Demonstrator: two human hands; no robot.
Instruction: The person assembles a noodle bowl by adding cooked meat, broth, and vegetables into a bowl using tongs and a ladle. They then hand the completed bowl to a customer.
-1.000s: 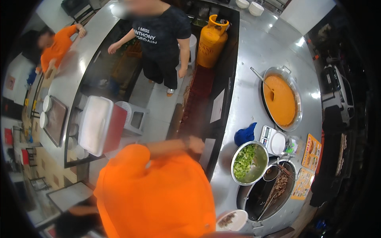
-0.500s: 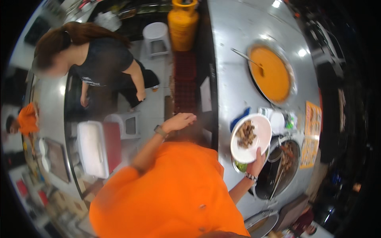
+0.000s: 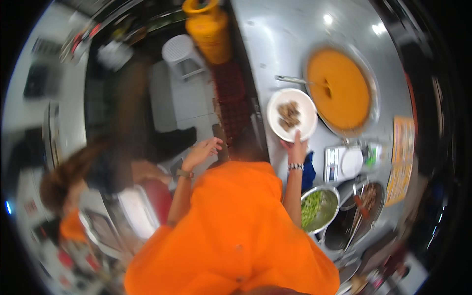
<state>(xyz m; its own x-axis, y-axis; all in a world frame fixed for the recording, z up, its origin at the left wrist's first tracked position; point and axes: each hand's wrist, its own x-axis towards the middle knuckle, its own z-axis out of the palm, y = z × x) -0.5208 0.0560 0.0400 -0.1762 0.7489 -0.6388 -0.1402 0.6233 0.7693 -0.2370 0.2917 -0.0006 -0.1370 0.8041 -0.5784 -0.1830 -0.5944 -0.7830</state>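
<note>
My right hand point(image 3: 295, 145) grips the near rim of a white bowl point(image 3: 307, 110), with the thumb over its edge. Inside the bowl sits a small heap of brown cooked meat pieces point(image 3: 289, 116). The bowl is just left of a large metal pan of orange soup point(image 3: 339, 91), whose ladle point(image 3: 290, 79) leans out over the left rim. My left hand point(image 3: 203, 150) hangs over the floor side, holding nothing, its fingers loosely apart.
On the steel counter point(image 3: 265, 44) stand a white kitchen scale point(image 3: 333, 164), a blue cloth point(image 3: 308, 172), a bowl of chopped greens point(image 3: 311, 209) and a pot with tongs and meat point(image 3: 368, 199). A yellow gas cylinder point(image 3: 209, 32) and white stool point(image 3: 182, 51) stand left. A blurred co-worker bends beside a white box point(image 3: 137, 211).
My right hand has carried the bowl away from the pots, toward the soup pan, uncovering the chopped greens and scale. The co-worker at left has bent down and moved nearer the white box.
</note>
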